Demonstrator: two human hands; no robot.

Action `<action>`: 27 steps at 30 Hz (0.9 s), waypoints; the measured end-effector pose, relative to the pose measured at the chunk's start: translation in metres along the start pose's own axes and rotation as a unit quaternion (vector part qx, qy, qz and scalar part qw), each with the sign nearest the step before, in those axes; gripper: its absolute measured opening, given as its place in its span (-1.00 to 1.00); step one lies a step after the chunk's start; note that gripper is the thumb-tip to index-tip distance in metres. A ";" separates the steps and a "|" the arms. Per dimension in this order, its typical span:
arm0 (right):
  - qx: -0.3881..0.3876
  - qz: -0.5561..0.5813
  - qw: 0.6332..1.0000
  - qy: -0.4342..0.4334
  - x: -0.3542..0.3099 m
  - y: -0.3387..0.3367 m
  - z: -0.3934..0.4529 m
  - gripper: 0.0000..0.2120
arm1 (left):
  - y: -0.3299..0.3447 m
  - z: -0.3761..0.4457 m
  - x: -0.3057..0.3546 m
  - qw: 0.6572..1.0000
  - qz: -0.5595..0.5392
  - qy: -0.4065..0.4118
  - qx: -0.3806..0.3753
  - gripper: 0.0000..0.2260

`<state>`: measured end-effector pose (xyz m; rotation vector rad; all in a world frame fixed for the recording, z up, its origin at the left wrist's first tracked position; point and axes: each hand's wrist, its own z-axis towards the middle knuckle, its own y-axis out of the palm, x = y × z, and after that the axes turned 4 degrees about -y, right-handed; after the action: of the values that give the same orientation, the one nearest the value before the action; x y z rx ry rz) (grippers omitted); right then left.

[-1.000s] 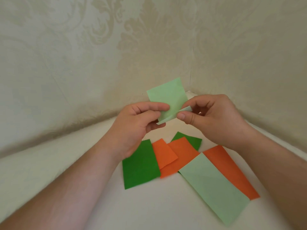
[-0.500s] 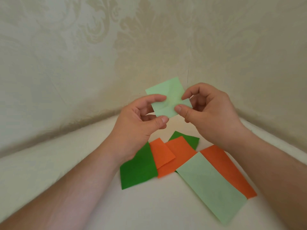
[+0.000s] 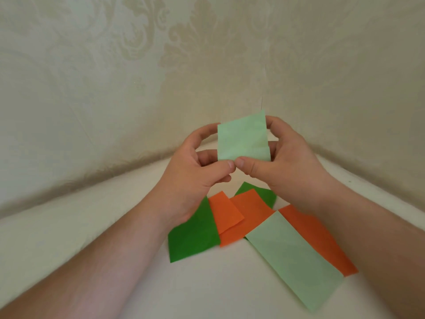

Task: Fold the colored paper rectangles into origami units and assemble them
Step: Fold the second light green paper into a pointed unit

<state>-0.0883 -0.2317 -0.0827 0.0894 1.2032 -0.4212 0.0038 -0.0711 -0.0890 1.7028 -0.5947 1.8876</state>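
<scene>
1. Cream patterned wall [image 3: 115, 77] rises behind the white table [image 3: 69, 238].
2. Loose sheets lie at 6 o'clock below my hands: dark green paper [image 3: 192, 238], orange paper [image 3: 226, 212], long pale green strip [image 3: 294, 259].
3. My left hand [image 3: 195, 171] and right hand [image 3: 292, 162] pinch the folded pale green paper [image 3: 242, 137], which stands up at 12 o'clock from my thumbs.

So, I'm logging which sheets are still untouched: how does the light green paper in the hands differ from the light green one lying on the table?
The held light green paper is up in the air, pinched by the left hand and right hand; the flat light green paper lies on the table. The held one shows a folded flap along its lower edge and looks shorter; the flat one looks long and unfolded, overlapping an orange sheet. Both share the same pale green colour.
</scene>
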 end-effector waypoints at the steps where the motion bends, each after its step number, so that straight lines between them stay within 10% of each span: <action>1: 0.000 -0.001 1.000 -0.002 0.000 0.001 0.000 -0.45 | 0.000 0.000 -0.001 1.000 0.004 -0.002 -0.001 -0.45; 27: -0.001 0.049 0.990 0.134 0.001 -0.009 0.007 -0.85 | -0.006 0.003 0.001 0.998 0.024 -0.052 0.032 -0.88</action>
<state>-0.0846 -0.2421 -0.0798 0.2087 1.4579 -0.3289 0.0099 -0.0681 -0.0882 1.8533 -0.6265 1.8791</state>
